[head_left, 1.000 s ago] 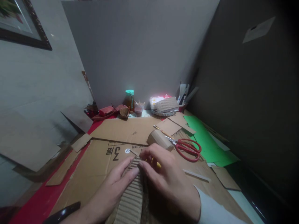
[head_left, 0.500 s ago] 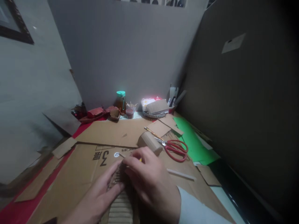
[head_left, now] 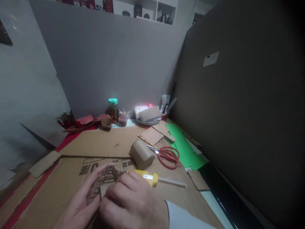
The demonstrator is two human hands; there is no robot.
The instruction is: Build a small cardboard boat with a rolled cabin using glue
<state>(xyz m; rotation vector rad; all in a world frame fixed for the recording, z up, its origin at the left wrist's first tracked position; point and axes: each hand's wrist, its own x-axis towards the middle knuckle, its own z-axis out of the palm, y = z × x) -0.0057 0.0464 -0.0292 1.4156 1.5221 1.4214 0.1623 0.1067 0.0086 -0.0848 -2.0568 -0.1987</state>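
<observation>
A ribbed piece of brown corrugated cardboard is between my hands near the bottom of the view. My left hand wraps round its left side, thumb below and fingers along the far edge. My right hand lies over its right side with fingers curled against it; the fingertips are partly hidden. Just beyond the right hand lies a yellow glue gun, a pale glue stick sticking out to the right. A faceted cardboard tube rests on its side behind it.
Red-handled scissors and a pencil lie right of the tube. Green paper is on the right. At the back stand a bottle with a turquoise lid and a tray. Cardboard sheets cover the table.
The view has swung right and tilted up slightly. My right hand has drawn nearer and down over the corrugated piece, uncovering the yellow glue gun behind it.
</observation>
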